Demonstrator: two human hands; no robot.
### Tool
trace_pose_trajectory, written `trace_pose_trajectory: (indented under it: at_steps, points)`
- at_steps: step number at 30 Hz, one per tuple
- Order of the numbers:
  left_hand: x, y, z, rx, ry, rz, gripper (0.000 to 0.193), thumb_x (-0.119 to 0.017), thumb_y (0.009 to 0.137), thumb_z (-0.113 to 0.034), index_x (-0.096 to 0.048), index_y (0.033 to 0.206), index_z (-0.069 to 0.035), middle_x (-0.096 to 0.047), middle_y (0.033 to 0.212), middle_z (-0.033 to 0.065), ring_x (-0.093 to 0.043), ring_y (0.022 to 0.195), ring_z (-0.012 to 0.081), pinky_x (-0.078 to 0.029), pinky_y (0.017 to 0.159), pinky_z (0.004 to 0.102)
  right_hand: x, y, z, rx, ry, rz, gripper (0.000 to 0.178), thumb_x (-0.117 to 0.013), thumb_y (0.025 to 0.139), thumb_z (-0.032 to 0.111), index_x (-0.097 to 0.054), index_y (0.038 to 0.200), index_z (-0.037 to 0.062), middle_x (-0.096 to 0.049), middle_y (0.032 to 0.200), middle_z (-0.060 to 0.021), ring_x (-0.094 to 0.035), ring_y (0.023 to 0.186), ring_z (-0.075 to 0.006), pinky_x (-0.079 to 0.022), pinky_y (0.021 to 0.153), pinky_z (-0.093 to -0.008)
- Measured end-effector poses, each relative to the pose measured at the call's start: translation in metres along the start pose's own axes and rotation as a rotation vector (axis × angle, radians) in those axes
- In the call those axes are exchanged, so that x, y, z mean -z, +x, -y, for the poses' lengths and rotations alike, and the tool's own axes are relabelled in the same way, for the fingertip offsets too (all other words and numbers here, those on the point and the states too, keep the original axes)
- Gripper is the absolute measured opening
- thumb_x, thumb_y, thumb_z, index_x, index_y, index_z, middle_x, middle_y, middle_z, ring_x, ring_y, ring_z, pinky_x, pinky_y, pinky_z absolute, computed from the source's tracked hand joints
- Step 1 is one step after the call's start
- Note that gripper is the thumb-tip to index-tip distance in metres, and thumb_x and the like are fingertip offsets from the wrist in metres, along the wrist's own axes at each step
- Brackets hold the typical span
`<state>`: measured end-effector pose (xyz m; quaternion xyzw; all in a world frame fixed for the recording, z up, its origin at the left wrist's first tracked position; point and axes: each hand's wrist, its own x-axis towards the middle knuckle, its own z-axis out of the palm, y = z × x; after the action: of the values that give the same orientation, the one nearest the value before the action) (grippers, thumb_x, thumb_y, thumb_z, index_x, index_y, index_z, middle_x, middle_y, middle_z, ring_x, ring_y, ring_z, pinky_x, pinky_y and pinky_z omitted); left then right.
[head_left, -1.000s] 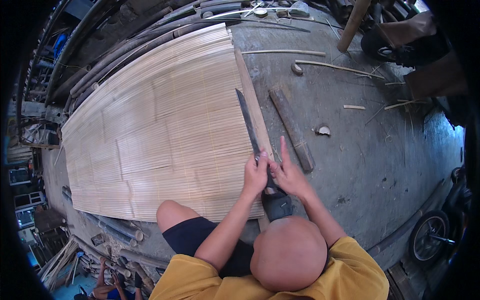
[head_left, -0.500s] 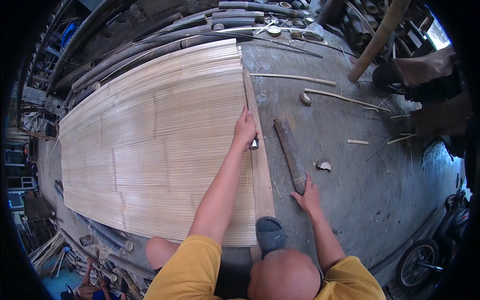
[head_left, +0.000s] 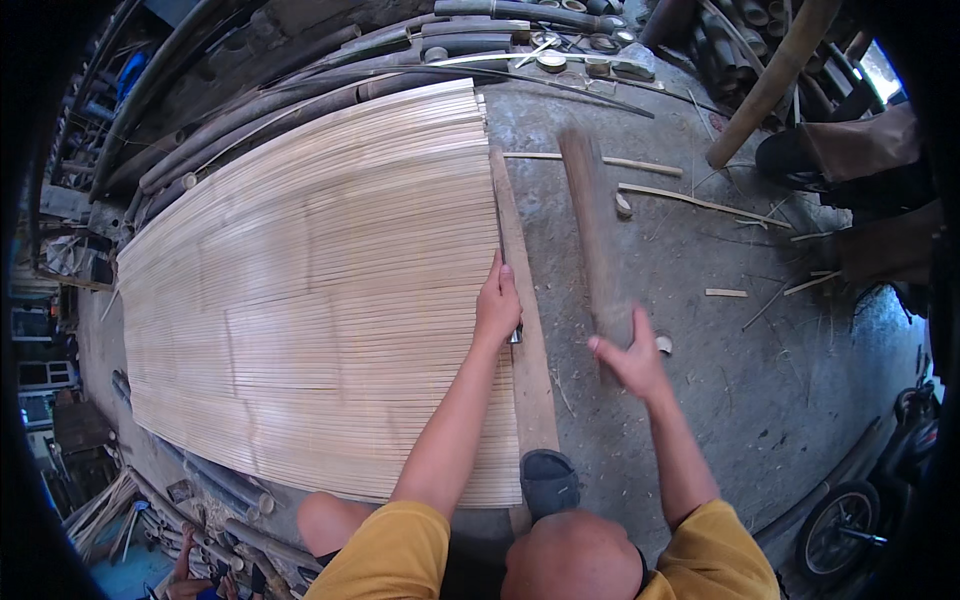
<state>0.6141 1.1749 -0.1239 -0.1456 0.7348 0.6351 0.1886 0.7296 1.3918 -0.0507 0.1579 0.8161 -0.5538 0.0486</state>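
Bamboo matting (head_left: 310,300) lies flat on the floor (head_left: 740,440), its far side near dark poles (head_left: 470,44) at the floor's far edge. A wooden plank (head_left: 532,370) runs along the matting's right edge. Right of it, a blurred bamboo piece (head_left: 592,225) is pinched at its near end between the right hand's (head_left: 638,362) thumb and fingers. Along the plank points a knife (head_left: 502,235), the left hand's (head_left: 498,310) fingers wrapped around its handle.
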Motion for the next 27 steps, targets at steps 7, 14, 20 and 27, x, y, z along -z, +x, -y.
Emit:
trace_pose_trajectory:
  at_steps: [7, 14, 20, 27]
  points:
    - [0.002, 0.0, 0.017, 0.01, -0.081, -0.041, 0.053, -0.039, 0.11, -0.035, -0.033, 0.161, -0.02, -0.05, 0.063, 0.0024, -0.05, 0.05, 0.0126, -0.048, 0.052, 0.032, 0.059, 0.087, 0.205, 0.836, 0.002, -0.331, 0.089, -0.083, 0.081, 0.024, -0.035, 0.153, 0.0029, -0.054, 0.141, -0.0208, -0.053, 0.132, -0.0303, -0.041, 0.111, -0.0447]
    - [-0.002, 0.003, 0.021, 0.012, -0.041, -0.031, 0.054, -0.04, 0.11, -0.036, -0.034, 0.16, -0.018, -0.052, 0.064, 0.0036, -0.052, 0.05, 0.0138, -0.048, 0.052, 0.0338, -0.024, 0.163, 0.063, 0.839, -0.162, -0.326, 0.088, -0.072, 0.084, 0.015, -0.024, 0.158, 0.0246, -0.055, 0.14, -0.0219, -0.065, 0.114, -0.0369, -0.055, 0.087, -0.0507]
    - [0.006, -0.006, 0.023, 0.078, -0.015, -0.065, 0.054, -0.042, 0.109, -0.037, -0.036, 0.159, -0.018, -0.057, 0.067, 0.0091, -0.057, 0.053, 0.0179, -0.05, 0.055, 0.0365, -0.037, 0.165, 0.063, 0.196, -0.571, 0.15, 0.1, -0.075, 0.072, 0.035, -0.028, 0.16, 0.0306, -0.067, 0.124, -0.0275, -0.066, 0.099, -0.0522, -0.053, 0.093, -0.0562]
    - [-0.017, 0.004, 0.032, -0.203, 0.559, -0.179, 0.056, -0.041, 0.108, -0.038, -0.033, 0.159, -0.017, -0.068, 0.084, 0.0248, -0.066, 0.083, 0.0426, -0.051, 0.08, 0.0485, 0.002, 0.158, 0.198, 0.685, -0.218, -0.123, 0.097, -0.071, 0.074, 0.039, -0.029, 0.16, 0.022, -0.07, 0.117, -0.027, -0.069, 0.108, -0.0416, -0.054, 0.092, -0.0483]
